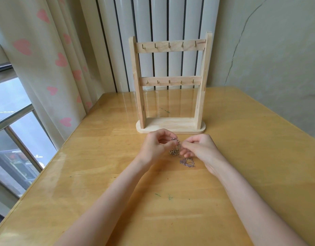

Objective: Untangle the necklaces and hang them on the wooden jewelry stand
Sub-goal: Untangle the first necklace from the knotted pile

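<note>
While the wooden stand (170, 84) waits upright at the back of the surface (242, 157) with all its hooks bare, the necklaces (178, 151) sit just in front of its base — a knotted clump of chain. The left hand (155, 148) pinches the upper part of the tangle. The right hand (200, 150) pinches it from the other side — a loose silvery heap (187, 162) lies on the surface beneath it.

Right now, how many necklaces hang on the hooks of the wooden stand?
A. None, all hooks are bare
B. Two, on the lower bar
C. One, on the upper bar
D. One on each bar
A: every hook on both bars of the wooden stand is bare, and the tangled chains are between the left hand and the right hand.
</note>
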{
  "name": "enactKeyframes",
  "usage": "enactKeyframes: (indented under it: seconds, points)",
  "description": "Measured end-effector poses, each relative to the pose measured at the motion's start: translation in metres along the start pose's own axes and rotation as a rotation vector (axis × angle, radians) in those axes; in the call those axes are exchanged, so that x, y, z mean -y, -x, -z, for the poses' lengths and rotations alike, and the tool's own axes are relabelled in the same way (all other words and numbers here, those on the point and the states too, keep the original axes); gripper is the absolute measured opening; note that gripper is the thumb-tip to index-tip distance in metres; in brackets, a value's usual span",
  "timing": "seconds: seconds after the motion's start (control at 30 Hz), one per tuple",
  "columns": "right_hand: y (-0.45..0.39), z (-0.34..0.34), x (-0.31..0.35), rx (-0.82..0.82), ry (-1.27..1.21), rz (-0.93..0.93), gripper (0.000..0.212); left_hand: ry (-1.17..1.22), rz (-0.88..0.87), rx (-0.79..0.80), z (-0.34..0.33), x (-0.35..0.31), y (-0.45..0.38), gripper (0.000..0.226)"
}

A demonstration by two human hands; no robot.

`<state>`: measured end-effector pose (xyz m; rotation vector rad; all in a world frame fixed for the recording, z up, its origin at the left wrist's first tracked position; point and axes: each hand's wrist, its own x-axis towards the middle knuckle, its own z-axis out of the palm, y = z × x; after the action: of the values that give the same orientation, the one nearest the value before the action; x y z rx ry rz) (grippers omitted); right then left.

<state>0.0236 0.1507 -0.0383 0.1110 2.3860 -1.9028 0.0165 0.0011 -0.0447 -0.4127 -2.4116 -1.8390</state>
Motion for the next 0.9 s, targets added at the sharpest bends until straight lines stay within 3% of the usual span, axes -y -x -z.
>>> enactKeyframes:
  seconds: [0.1, 0.17, 0.27, 0.4, 0.5, 0.63, 0.9]
  points:
    - [0.002, 0.002, 0.001, 0.126, -0.137, -0.093, 0.009, 0.008, -0.001, 0.019, 0.002, -0.001, 0.002, 0.020]
    - [0.003, 0.003, 0.001, 0.157, -0.238, -0.119, 0.007, 0.148, 0.058, 0.034, 0.003, -0.003, 0.004, 0.016]
    - [0.002, 0.005, 0.001, 0.157, -0.422, -0.072, 0.007, 0.398, 0.175, 0.074, 0.004, -0.005, 0.005, 0.013]
    - [0.001, 0.007, 0.000, 0.173, -0.534, 0.017, 0.009, 0.512, 0.264, 0.079, 0.006, -0.005, 0.003, 0.009]
    - [0.003, 0.004, -0.002, 0.187, -0.387, 0.112, 0.017, 0.456, 0.268, 0.068, 0.006, -0.004, 0.003, 0.007]
    - [0.002, -0.003, -0.002, 0.054, -0.060, 0.235, 0.010, 0.261, 0.213, 0.067, 0.004, -0.002, 0.005, 0.009]
    - [-0.003, -0.006, -0.004, -0.017, 0.155, 0.342, 0.005, 0.029, 0.092, 0.074, 0.003, -0.003, 0.002, 0.012]
